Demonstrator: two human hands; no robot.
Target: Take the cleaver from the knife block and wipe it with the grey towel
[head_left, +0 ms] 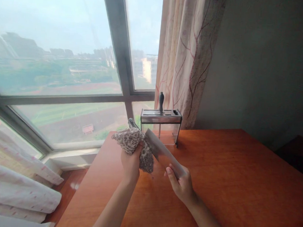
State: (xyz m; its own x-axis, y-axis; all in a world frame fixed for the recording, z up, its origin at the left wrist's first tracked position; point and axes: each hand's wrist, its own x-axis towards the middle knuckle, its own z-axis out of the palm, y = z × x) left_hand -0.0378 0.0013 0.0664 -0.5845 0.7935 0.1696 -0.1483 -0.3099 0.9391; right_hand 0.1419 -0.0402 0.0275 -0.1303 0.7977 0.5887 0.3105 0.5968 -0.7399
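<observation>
My left hand (131,158) is closed around a bunched grey-and-white patterned cloth (129,139), which hangs down past the fingers on the right. A metal cleaver (163,150) slants down from the cloth, its broad blade facing up. The far end of the blade lies between the thumb and fingers of my right hand (181,184). What looks like the end of the cleaver's handle (131,123) pokes out beyond the cloth. The cloth hides the rest of the handle, so I cannot tell how far my left hand grips it. Both hands are above the wooden table (213,187).
Behind the cleaver stands a knife block (161,118) with a metal top and clear sides; a dark ribbed handle (161,102) sticks up from it. A curtain (189,54) hangs beyond the table's back edge. A large window (53,65) and another curtain (19,183) are on the left.
</observation>
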